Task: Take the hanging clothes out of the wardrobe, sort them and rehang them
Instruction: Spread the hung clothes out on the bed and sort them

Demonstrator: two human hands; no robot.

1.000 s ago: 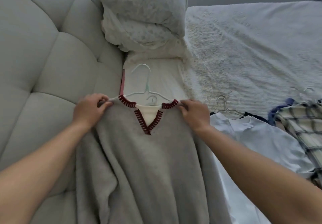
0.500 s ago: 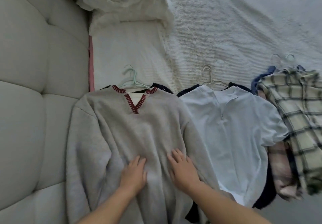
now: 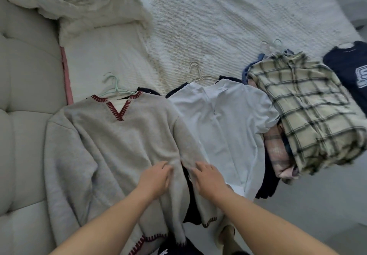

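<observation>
Head view: both hands, left hand (image 3: 154, 178) and right hand (image 3: 208, 177), are lying flat on a grey sweater (image 3: 111, 145) heading sorted piles on the bed (image 3: 218, 26), rehanging remaining undone.

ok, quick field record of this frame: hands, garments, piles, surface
left hand: flat on grey sweater, no grip
right hand: flat on the sweater's right sleeve, no grip
grey sweater: red-stitched V-neck, on mint hanger, tops leftmost pile
white t-shirt: on pale hanger, tops middle pile
plaid shirt: tops third pile
navy top: far right, partly out of frame
surface: bed, headboard at left
</observation>
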